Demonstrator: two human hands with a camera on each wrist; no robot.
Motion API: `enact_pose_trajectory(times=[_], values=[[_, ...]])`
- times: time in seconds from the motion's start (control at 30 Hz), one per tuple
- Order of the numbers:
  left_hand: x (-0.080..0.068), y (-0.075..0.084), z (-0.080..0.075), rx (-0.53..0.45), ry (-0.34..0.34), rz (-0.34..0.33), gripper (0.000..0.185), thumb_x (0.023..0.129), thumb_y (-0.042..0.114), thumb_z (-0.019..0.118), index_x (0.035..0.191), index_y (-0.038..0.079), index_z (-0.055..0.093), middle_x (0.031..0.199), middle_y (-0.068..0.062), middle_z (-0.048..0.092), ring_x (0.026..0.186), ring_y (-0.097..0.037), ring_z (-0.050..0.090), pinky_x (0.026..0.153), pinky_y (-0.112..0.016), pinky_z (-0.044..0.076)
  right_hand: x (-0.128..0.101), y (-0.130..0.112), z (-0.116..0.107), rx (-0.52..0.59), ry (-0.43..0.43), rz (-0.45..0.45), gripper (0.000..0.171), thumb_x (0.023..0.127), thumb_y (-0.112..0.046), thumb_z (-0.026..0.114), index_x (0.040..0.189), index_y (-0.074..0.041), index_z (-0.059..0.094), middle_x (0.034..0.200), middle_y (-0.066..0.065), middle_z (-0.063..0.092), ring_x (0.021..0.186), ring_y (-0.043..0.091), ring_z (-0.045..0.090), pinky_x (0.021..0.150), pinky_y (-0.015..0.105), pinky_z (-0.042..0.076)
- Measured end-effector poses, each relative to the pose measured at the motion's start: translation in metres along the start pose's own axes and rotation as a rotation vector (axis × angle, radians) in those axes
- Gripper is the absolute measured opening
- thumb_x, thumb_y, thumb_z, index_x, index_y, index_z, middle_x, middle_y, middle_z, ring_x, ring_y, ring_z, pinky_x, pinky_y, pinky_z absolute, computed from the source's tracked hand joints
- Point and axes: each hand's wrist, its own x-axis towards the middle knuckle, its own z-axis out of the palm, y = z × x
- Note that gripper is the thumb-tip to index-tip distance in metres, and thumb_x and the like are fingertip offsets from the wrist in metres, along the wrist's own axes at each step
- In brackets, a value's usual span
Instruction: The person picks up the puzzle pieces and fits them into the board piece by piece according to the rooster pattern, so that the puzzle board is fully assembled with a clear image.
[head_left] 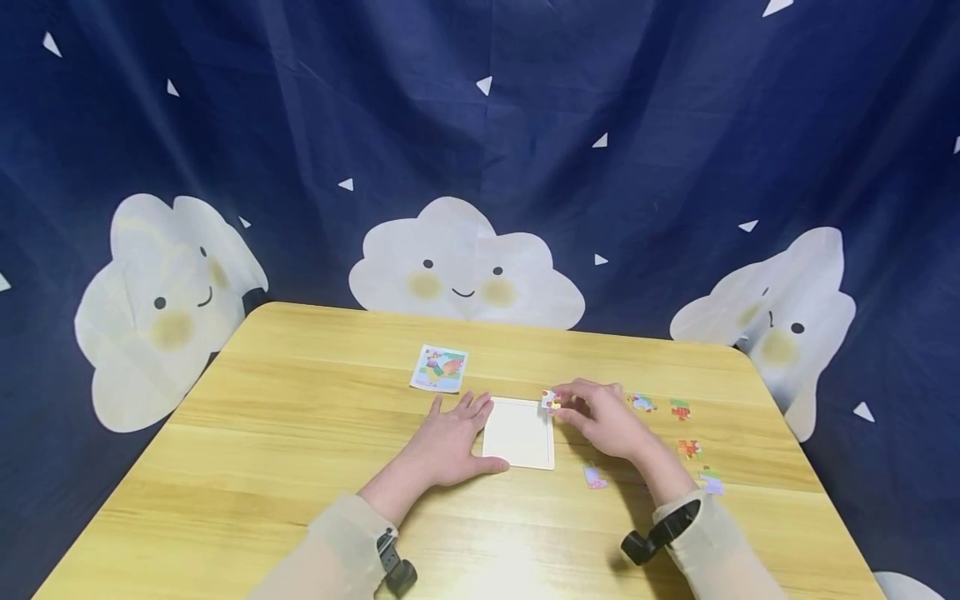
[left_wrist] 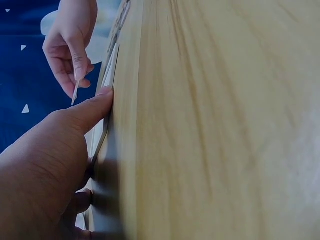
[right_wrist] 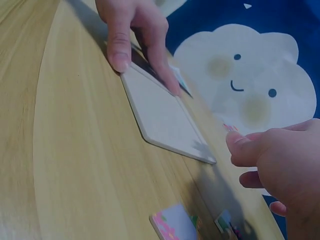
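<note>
A white square puzzle tray (head_left: 519, 435) with a raised rim lies bare on the table. Along its left side rests my left hand (head_left: 447, 442), fingers spread and thumb on the near edge; the right wrist view shows thumb and fingertips on the tray's rim. My right hand (head_left: 606, 417) pinches a small jigsaw piece (head_left: 550, 402) between thumb and fingers above the tray's far right corner. In the right wrist view that piece (right_wrist: 230, 128) is mostly hidden by the fingertips, and in the left wrist view it appears edge-on, raised off the tray.
Several loose jigsaw pieces lie right of the tray, among them a lilac one (head_left: 595, 477) and an orange one (head_left: 689, 448). A picture card (head_left: 439, 368) lies beyond the left hand. Behind the wooden table (head_left: 300, 417) hangs a blue cloud-print curtain (head_left: 637, 192).
</note>
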Motion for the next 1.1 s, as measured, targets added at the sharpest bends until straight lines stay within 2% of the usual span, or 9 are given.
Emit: enact_pose_trajectory(times=[0.27, 0.5, 0.83, 1.1], values=[[0.0, 0.0, 0.002, -0.006, 0.002, -0.003, 0.106, 0.091, 0.081, 0.057, 0.164, 0.006, 0.04, 0.171, -0.006, 0.031, 0.157, -0.032, 0.029, 0.12, -0.072, 0.02, 0.004, -0.01, 0.001, 0.02, -0.007, -0.026, 0.032, 0.098, -0.016, 0.078, 0.129, -0.009, 0.075, 0.095, -0.01, 0.067, 0.081, 0.01, 0.057, 0.085, 0.044, 0.024], [0.001, -0.001, 0.003, -0.003, -0.004, -0.01, 0.107, 0.091, 0.083, 0.054, 0.165, 0.007, 0.038, 0.172, -0.005, 0.029, 0.157, -0.031, 0.027, 0.121, -0.071, 0.018, 0.009, -0.012, 0.007, 0.011, -0.023, -0.026, 0.03, 0.099, -0.017, 0.078, 0.128, -0.01, 0.075, 0.099, -0.013, 0.067, 0.082, 0.01, 0.056, 0.085, 0.043, 0.025], [0.0, -0.002, 0.004, -0.002, -0.003, -0.017, 0.108, 0.09, 0.084, 0.054, 0.165, 0.008, 0.036, 0.172, -0.005, 0.027, 0.157, -0.031, 0.026, 0.121, -0.071, 0.017, 0.016, -0.018, 0.02, 0.021, -0.067, -0.057, 0.029, 0.1, -0.018, 0.075, 0.128, -0.009, 0.074, 0.099, -0.013, 0.065, 0.082, 0.009, 0.054, 0.085, 0.044, 0.024], [0.0, -0.002, 0.003, -0.012, -0.005, -0.012, 0.108, 0.09, 0.084, 0.054, 0.165, 0.008, 0.037, 0.172, -0.005, 0.028, 0.158, -0.031, 0.026, 0.121, -0.072, 0.017, 0.023, -0.021, 0.032, 0.01, -0.067, -0.084, 0.028, 0.1, -0.019, 0.076, 0.126, -0.011, 0.075, 0.102, -0.012, 0.065, 0.083, 0.007, 0.056, 0.084, 0.043, 0.025]])
